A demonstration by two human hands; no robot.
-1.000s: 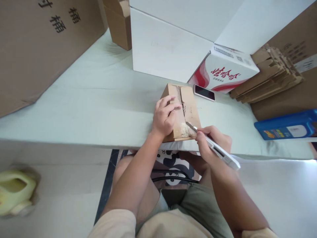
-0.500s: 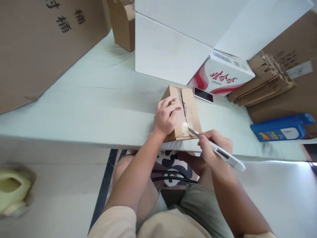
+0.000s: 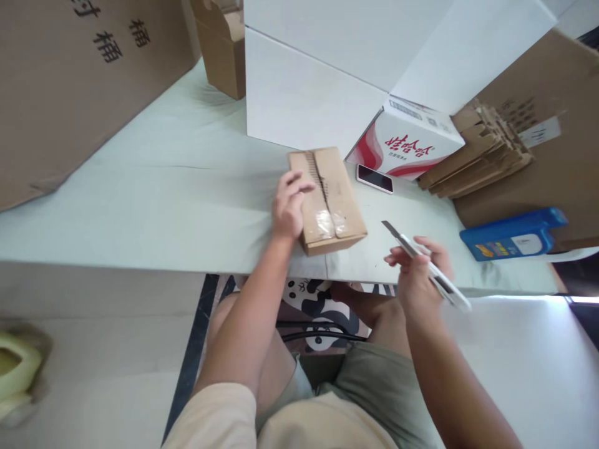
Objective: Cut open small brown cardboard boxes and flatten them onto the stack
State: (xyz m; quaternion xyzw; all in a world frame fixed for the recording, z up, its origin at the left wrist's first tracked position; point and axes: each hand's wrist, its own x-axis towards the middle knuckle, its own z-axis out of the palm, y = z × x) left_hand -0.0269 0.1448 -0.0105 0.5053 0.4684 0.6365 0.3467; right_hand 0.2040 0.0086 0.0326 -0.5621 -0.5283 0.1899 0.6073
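A small brown cardboard box (image 3: 344, 193) lies on the pale cloth-covered table, with a jagged slit along its top seam and clear tape at the near end. My left hand (image 3: 289, 206) holds the box at its left edge, its fingers reaching over the top. In my right hand (image 3: 421, 268) is a white utility knife (image 3: 435, 274), blade out and pointing up and left. The blade is apart from the box, to its right.
A phone (image 3: 374, 179) lies behind the box, before a red and white carton (image 3: 416, 140). Large white boxes (image 3: 313, 87) stand at the back. Folded cardboard (image 3: 486, 153) and a blue bottle (image 3: 510, 236) are on the right. A big brown carton (image 3: 84, 93) occupies the left.
The knife has come away from the box's near end and moved right with my right hand. The box has turned, and its near side now shows. My left hand remains on it.
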